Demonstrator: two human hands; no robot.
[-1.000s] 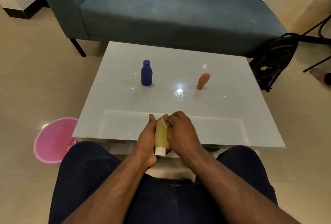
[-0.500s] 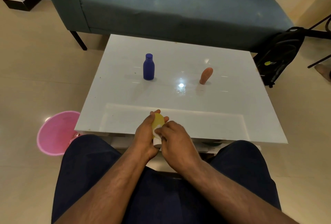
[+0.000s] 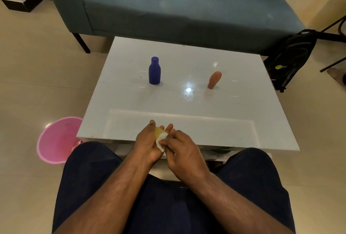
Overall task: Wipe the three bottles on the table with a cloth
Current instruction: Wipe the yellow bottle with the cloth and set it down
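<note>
My left hand (image 3: 148, 145) grips a small yellow bottle (image 3: 158, 132) over the near edge of the white table (image 3: 234, 117); only its far end shows between the fingers. My right hand (image 3: 182, 156) pinches a white cloth (image 3: 160, 142) and presses it against the bottle's side. A blue bottle (image 3: 154, 71) stands upright at the table's middle left. An orange-brown bottle (image 3: 214, 79) stands tilted at the middle right. Both lie well beyond my hands.
A pink bucket (image 3: 56, 140) sits on the floor left of the table. A blue-grey sofa (image 3: 187, 5) runs behind the table, a black backpack (image 3: 290, 58) leans at the right. My knees in dark trousers are under the near edge.
The right hand has slid the cloth along the yellow bottle, toward me and back up; more of the white cloth shows now. The bottle's white cap is hidden now. My head has shifted slightly.
</note>
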